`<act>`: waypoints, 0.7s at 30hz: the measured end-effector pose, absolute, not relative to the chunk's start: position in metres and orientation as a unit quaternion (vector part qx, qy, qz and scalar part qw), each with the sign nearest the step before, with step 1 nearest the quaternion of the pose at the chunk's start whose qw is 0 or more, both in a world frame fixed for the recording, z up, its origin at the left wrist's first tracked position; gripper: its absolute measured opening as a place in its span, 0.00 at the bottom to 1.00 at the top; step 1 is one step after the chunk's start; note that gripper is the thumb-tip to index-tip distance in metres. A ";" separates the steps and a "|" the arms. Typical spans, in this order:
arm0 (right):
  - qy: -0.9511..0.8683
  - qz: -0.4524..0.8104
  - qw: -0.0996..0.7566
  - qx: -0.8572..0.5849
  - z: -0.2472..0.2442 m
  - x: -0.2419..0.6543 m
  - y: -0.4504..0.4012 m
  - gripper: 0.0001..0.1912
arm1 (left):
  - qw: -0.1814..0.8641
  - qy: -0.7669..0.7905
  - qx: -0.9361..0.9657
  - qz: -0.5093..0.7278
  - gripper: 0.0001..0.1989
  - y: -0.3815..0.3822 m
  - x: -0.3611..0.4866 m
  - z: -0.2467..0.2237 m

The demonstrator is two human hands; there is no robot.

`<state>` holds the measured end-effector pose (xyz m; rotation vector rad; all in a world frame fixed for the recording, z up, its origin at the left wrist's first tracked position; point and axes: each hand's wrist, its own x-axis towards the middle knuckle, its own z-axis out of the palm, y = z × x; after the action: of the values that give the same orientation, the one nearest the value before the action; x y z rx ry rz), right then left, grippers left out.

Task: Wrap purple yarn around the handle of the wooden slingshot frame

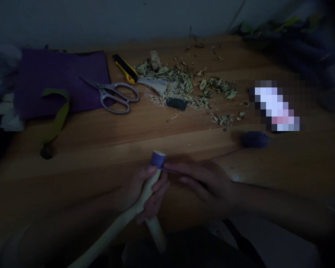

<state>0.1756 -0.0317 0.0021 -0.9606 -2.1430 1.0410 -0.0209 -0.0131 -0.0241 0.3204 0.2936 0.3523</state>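
My left hand (145,190) is wrapped round a peeled, forked stick (141,203), with the thumb near its upper tip. One long branch of the stick runs down to the lower left, a short one points down. Blue yarn (157,160) is wound in a band round the tip. My right hand (208,180) is just right of the tip, its fingertips on the yarn strand beside the band; part of the grip is hidden. Farther right lies a blue yarn ball (256,139), with a strand leading back toward my right hand.
Scissors (115,96) rest partly on a purple pouch (58,82) at the left. A yellow utility knife (125,69) lies beside a pile of wood shavings (181,82). A blurred-out phone-like object (273,106) is at right. A green strip (61,111) curls at left.
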 end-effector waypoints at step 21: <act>-0.762 0.364 0.358 -0.398 -0.001 0.175 -0.021 0.13 | 0.922 0.257 0.290 0.014 0.21 -0.014 -0.023 -0.010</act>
<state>0.1745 -0.0208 -0.0013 -1.0275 -1.9654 0.9400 -0.0225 -0.0143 -0.0102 0.5956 0.5285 0.0279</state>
